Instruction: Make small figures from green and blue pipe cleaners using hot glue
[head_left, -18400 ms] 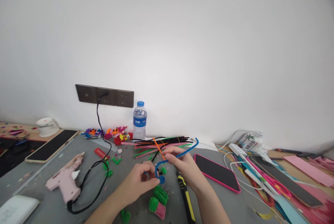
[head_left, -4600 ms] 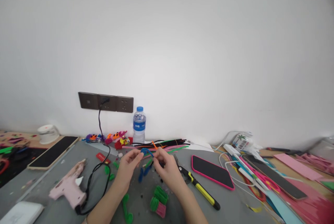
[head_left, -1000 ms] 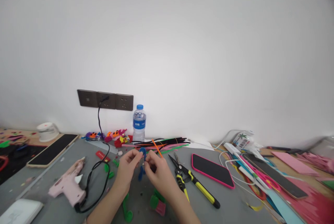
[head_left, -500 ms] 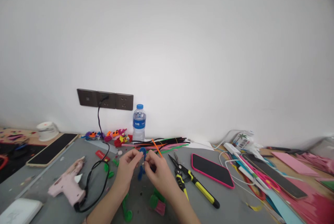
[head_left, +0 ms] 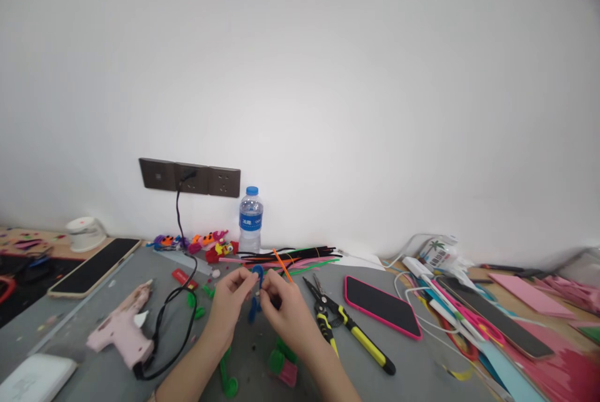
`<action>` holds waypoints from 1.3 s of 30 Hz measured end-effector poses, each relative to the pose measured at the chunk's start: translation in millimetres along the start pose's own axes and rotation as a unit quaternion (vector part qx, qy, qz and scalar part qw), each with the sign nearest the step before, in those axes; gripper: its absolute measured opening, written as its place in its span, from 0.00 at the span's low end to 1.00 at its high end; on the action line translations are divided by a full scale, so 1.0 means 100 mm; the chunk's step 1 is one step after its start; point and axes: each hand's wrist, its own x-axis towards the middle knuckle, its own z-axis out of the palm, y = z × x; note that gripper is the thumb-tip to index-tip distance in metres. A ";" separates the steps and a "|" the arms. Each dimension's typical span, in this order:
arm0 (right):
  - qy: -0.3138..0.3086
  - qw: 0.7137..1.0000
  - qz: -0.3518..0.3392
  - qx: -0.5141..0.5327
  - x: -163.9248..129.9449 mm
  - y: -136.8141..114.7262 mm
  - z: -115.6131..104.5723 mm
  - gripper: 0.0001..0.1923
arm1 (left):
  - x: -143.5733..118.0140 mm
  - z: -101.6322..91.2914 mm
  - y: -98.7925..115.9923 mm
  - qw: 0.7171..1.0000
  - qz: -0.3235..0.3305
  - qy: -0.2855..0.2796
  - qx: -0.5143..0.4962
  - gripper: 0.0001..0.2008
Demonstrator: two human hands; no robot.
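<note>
A fuzzy blue pipe cleaner (head_left: 257, 271), bent into a loop at the top, is pinched from both sides above the grey mat. My left hand (head_left: 230, 294) is closed on its left side, thumb and fingertips together. From the right, my right hand (head_left: 280, 296) grips it the same way, and the blue ends hang down between the hands. Fingers cover part of it. Beneath my wrists lie a green curled piece (head_left: 229, 380) and a green and pink piece (head_left: 283, 367). An orange stick (head_left: 282, 264) shows just beyond my right fingers.
Yellow-black pliers (head_left: 347, 324) and a pink-cased phone (head_left: 382, 306) lie to the right. At left are a pink glue gun (head_left: 122, 333) with its black cord (head_left: 162, 317) and another phone (head_left: 94, 269). Behind stand a water bottle (head_left: 250, 221) and black pipe cleaners (head_left: 300, 254).
The view has shifted very slightly. Both hands keep the same pinch on the blue pipe cleaner, with hardly any visible movement.
</note>
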 end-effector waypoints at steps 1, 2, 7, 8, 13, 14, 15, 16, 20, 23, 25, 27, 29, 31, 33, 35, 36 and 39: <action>-0.001 1.000 0.000 -0.001 0.00 0.00 0.00 0.08 | 0.00 0.00 0.00 1.000 0.000 -0.002 0.001 0.18; -0.002 1.000 0.000 -0.001 0.00 0.00 0.01 0.08 | 0.00 0.00 0.00 1.000 0.001 -0.003 0.002 0.18; -0.003 1.000 0.001 0.002 -0.01 0.00 0.01 0.08 | 0.00 0.01 0.03 1.000 0.001 -0.006 0.005 0.18; -0.003 1.000 0.001 0.002 -0.01 0.00 0.01 0.08 | 0.00 0.01 0.03 1.000 0.001 -0.006 0.005 0.18; -0.007 1.000 0.004 0.001 -0.01 0.00 0.00 0.08 | 0.00 0.01 0.02 1.000 0.001 -0.003 0.003 0.18; -0.006 1.000 0.003 0.000 -0.01 0.00 0.00 0.08 | 0.00 0.01 0.02 1.000 0.001 -0.003 0.003 0.18; -0.005 1.000 0.003 0.000 -0.01 0.00 0.00 0.08 | -0.01 0.01 0.02 1.000 0.002 -0.003 0.003 0.18; -0.004 1.000 0.003 0.000 -0.01 0.00 0.00 0.08 | -0.01 0.02 0.03 1.000 0.002 -0.004 0.003 0.18; -0.001 1.000 0.001 0.005 0.00 0.00 0.00 0.08 | -0.02 0.02 0.04 1.000 -0.004 -0.006 -0.002 0.18; 0.004 1.000 -0.004 0.006 0.00 -0.01 0.00 0.07 | -0.03 0.03 0.06 1.000 -0.005 -0.006 -0.002 0.18; 0.008 1.000 -0.007 0.006 -0.01 -0.01 0.01 0.07 | -0.03 0.03 0.07 1.000 -0.004 -0.005 0.000 0.18; 0.008 1.000 -0.008 0.008 -0.01 -0.01 0.01 0.07 | -0.02 0.03 0.07 1.000 -0.004 -0.004 0.000 0.17; 0.006 1.000 -0.008 0.011 -0.01 -0.01 0.01 0.07 | -0.02 0.03 0.08 1.000 -0.005 -0.006 0.002 0.17; 0.007 1.000 -0.008 0.014 -0.01 -0.02 0.00 0.07 | -0.02 0.03 0.08 1.000 -0.004 -0.006 0.004 0.17; 0.008 1.000 -0.007 0.015 0.00 -0.02 0.00 0.07 | -0.02 0.04 0.08 1.000 -0.004 -0.007 0.003 0.17; 0.005 1.000 -0.005 0.013 0.00 -0.01 0.00 0.07 | -0.02 0.04 0.08 1.000 -0.005 -0.007 0.001 0.17; 0.003 1.000 -0.003 0.011 0.00 -0.01 0.00 0.08 | -0.02 0.04 0.08 1.000 -0.005 -0.007 0.000 0.17; 0.001 1.000 -0.001 0.008 0.00 -0.01 0.00 0.08 | -0.02 0.04 0.09 1.000 -0.007 -0.005 0.000 0.16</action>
